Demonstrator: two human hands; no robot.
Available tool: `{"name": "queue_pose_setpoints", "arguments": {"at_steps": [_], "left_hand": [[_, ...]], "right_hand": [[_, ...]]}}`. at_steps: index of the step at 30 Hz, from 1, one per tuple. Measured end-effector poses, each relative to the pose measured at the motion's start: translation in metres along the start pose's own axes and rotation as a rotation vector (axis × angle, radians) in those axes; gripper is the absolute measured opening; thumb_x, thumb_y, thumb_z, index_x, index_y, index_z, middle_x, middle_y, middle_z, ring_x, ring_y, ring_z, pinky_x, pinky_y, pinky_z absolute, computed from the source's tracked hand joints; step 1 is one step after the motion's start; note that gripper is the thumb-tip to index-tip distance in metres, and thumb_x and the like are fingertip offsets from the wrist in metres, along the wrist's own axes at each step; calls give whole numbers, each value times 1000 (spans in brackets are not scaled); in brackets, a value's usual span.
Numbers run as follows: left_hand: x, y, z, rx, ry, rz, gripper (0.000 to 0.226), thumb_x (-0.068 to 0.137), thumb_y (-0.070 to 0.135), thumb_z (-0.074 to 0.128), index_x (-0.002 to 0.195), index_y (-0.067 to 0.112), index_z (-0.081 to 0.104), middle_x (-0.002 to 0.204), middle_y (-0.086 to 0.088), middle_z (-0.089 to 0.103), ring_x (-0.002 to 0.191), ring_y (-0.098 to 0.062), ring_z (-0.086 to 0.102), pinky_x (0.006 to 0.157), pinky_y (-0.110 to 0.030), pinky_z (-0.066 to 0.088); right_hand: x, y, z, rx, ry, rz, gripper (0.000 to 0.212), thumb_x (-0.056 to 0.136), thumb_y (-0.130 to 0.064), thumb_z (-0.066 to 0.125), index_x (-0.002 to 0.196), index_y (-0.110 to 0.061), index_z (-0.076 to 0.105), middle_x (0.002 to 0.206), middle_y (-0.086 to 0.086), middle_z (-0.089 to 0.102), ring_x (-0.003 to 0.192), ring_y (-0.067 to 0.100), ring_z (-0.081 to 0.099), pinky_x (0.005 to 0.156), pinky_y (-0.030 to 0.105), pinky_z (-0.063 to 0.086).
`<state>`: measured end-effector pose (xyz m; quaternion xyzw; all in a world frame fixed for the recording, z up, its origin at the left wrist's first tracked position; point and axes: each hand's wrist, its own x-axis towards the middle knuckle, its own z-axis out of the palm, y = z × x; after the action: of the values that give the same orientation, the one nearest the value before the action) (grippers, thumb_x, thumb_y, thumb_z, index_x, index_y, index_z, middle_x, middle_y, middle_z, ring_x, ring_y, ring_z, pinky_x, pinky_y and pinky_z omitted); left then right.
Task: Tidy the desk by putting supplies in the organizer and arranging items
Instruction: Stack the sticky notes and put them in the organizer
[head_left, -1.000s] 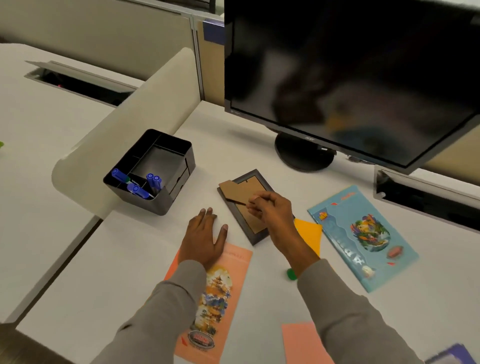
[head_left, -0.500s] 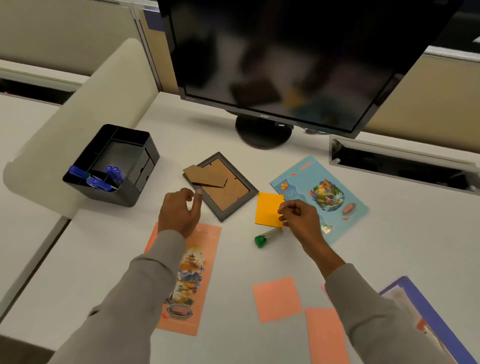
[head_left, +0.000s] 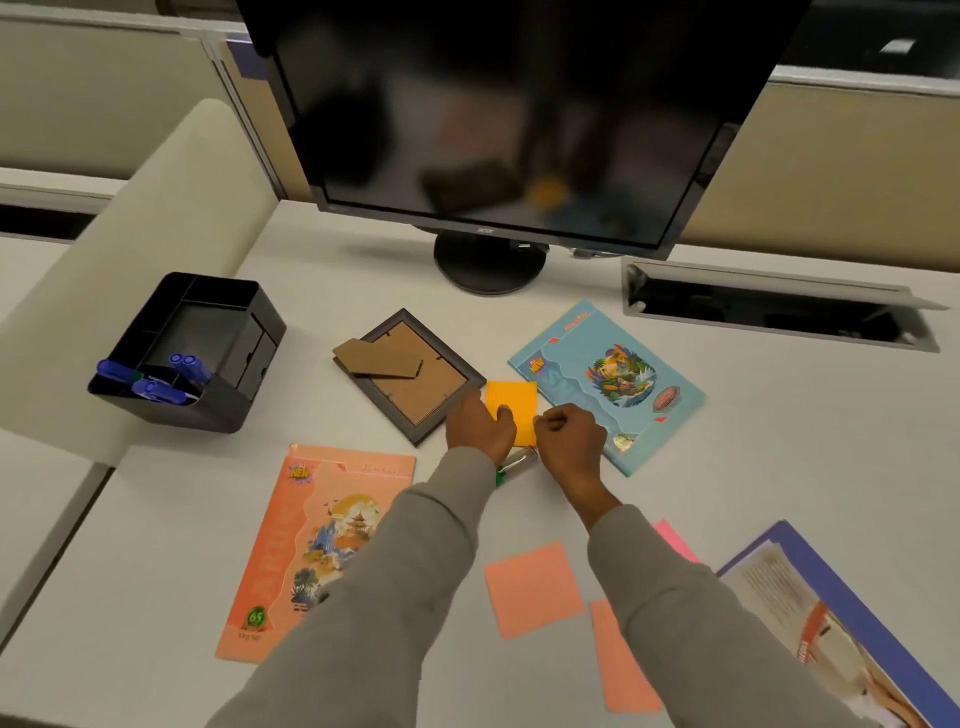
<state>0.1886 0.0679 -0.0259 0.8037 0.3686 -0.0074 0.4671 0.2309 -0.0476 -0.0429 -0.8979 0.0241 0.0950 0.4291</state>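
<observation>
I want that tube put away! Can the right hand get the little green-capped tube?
Probably yes. The tube lies right beside the right hand, nothing on top of it; only the left sleeve crowds its green end.

black organizer (head_left: 223, 411) far left, blue pens (head_left: 156, 391) inside; orange notepad (head_left: 514, 395) flat, centre.

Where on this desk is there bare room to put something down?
Bare desk lies left of the orange booklet, in front of the black organizer, and right of the blue booklet, below the cable slot. Crowded: the middle, where left hand and right hand meet at the orange sticky pad beside the picture frame.
</observation>
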Motion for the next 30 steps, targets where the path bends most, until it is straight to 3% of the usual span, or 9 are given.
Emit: {"name": "queue_pose_setpoints", "arguments": {"at_steps": [9, 13, 18, 21, 25, 28, 30], "left_hand": [[4, 12, 11, -160, 40, -201, 61, 90, 18, 59, 147, 7, 40, 147, -13, 48, 136, -29, 45, 110, -39, 39], [6, 16, 8, -255, 81, -260, 52, 89, 15, 63, 139, 8, 51, 131, -8, 61, 122, -26, 56, 102, -34, 45], [9, 20, 2, -339, 72, -296, 42, 86, 13, 66, 128, 12, 62, 109, 0, 64, 99, -22, 58, 92, -29, 48], [10, 24, 0, -392, 93, -282, 30, 83, 9, 67, 111, 16, 72, 114, -6, 70, 99, -25, 64, 89, -32, 53], [6, 29, -4, -468, 94, -242, 23, 83, 8, 71, 104, 15, 74, 101, -5, 72, 85, -19, 65, 81, -29, 53], [0, 36, -10, -538, 101, -192, 21, 85, 6, 71, 105, 12, 74, 83, 7, 67, 75, -6, 59, 77, -26, 49], [-4, 39, -13, -594, 77, -181, 20, 84, 6, 72, 102, 15, 74, 85, 5, 68, 81, -10, 63, 83, -31, 54]], "right_hand": [[11, -1, 2, -77, -43, 20, 13, 82, -18, 76, 80, -5, 75, 86, 11, 74, 85, 27, 66, 72, 23, 39], [11, 2, 3, -89, -49, -9, 13, 85, -17, 73, 79, -5, 76, 85, 12, 74, 83, 27, 66, 74, 25, 42], [10, 3, 3, -62, -39, -16, 12, 84, -15, 73, 78, -5, 75, 84, 12, 73, 83, 29, 65, 82, 39, 53], [9, 4, 0, -34, -55, 0, 11, 85, -15, 72, 82, -4, 75, 87, 12, 74, 84, 27, 65, 76, 30, 48], [9, 4, -9, 57, -54, 34, 11, 86, -17, 70, 90, -9, 76, 93, 8, 75, 90, 23, 66, 76, 24, 43], [9, 7, -16, 232, -58, 145, 6, 87, -25, 68, 84, -25, 73, 90, 3, 75, 87, 23, 70, 83, 40, 58], [9, 8, -24, 358, -101, 200, 5, 88, -29, 67, 84, -28, 70, 89, 1, 74, 86, 24, 71, 81, 49, 61]]}}
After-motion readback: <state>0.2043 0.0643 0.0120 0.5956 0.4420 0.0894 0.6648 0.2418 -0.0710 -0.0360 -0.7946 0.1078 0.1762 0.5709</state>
